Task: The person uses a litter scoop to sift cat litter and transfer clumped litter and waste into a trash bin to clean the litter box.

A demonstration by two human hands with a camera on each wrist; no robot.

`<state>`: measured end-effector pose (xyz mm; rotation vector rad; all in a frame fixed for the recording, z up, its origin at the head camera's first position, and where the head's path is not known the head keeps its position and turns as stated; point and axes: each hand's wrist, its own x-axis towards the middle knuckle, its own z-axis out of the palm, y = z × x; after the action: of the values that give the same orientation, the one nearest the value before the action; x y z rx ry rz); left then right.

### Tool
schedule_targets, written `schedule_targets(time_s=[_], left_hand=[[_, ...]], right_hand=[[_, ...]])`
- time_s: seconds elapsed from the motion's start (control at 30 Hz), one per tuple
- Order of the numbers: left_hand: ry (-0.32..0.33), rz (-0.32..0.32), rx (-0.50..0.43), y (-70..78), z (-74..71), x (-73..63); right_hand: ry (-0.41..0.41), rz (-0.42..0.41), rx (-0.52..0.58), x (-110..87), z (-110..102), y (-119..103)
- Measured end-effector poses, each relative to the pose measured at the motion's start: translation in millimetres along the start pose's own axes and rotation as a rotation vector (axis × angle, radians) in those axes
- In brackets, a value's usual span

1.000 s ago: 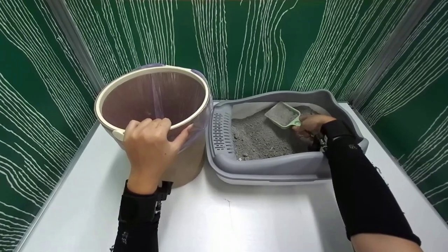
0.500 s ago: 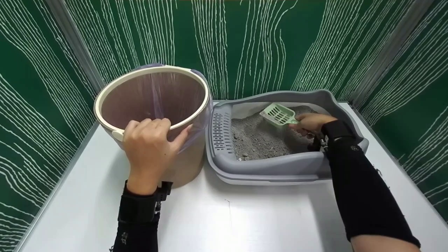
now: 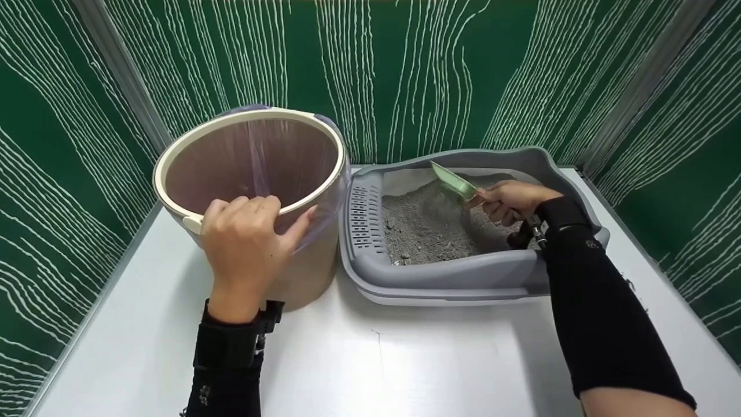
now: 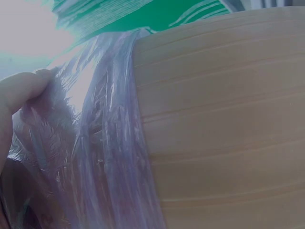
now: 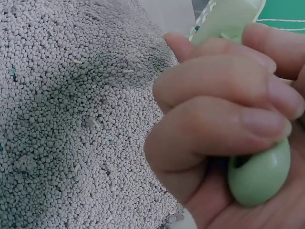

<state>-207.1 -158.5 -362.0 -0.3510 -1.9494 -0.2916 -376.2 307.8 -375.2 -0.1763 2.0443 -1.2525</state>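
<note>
In the head view my right hand grips the handle of a green slotted litter scoop, tilted on its side above the grey litter. The right wrist view shows my fingers curled round the rounded handle end. My left hand holds the near rim of a tall beige trash bin, fingers over the edge and thumb along the outside. A thin purple-tinted plastic bag lines the bin and folds over its rim. The fingertips inside the bin are hidden.
The grey litter box stands right of the bin, close beside it, with a slotted panel on its left side. Both stand on a white table. Green walls with white lines rise behind and on both sides.
The scoop, loaded with litter a second ago, then showed bare slots and has now turned onto its side. My right hand moved only slightly. The left hand stays on the bin rim.
</note>
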Motion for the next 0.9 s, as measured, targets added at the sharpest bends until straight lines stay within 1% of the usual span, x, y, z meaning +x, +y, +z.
schedule_targets(time_s=[0.1, 0.23, 0.37, 0.5, 0.73, 0.83, 0.9], left_hand=[[0.001, 0.000, 0.000, 0.0, -0.3, -0.2], [0.004, 0.000, -0.002, 0.2, -0.5, -0.5], [0.005, -0.001, -0.004, 0.5, -0.7, -1.0], [0.006, -0.004, -0.001, 1.2, -0.4, -0.5], [0.005, -0.005, 0.007, 1.4, -0.4, -0.1], [0.003, -0.004, 0.011, 1.1, -0.6, -0.2], [0.002, -0.005, 0.014, 0.8, -0.5, -0.3]], right_hand=[[0.006, -0.008, -0.006, 0.4, -0.3, 0.1], [0.030, -0.009, -0.059, 1.2, 0.4, 1.7], [0.057, 0.010, -0.116, 2.9, 1.8, 4.0], [0.080, 0.017, -0.187, 4.6, 1.3, 6.1], [0.172, 0.007, -0.306, 8.4, -0.1, 7.8], [0.191, 0.005, -0.370, 9.2, -1.1, 7.6], [0.188, 0.007, -0.386, 9.9, -1.2, 7.0]])
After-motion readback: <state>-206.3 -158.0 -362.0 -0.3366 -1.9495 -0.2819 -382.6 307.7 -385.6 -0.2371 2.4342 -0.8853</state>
